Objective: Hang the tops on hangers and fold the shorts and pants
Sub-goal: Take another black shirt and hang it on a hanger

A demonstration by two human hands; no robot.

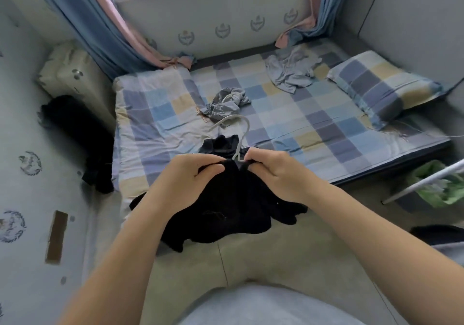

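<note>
From the head camera, a soft, matte black top (226, 206) hangs in limp folds over the near edge of a bed (288, 128) covered in a rumpled checked sheet of blue, grey and cream squares. Its collar is bunched around the neck of a thin, pale grey hanger (236, 156), whose curved hook rises above the fabric. A crumpled grey garment (226, 103) lies mid-bed, a paler one (291, 73) farther back beside a checked pillow (381, 86).

Both forearms reach forward, with the hands close together. The left hand (190, 174) pinches the collar with curled fingers just left of the hook. The right hand (271, 171) grips the cloth just right of it.
</note>
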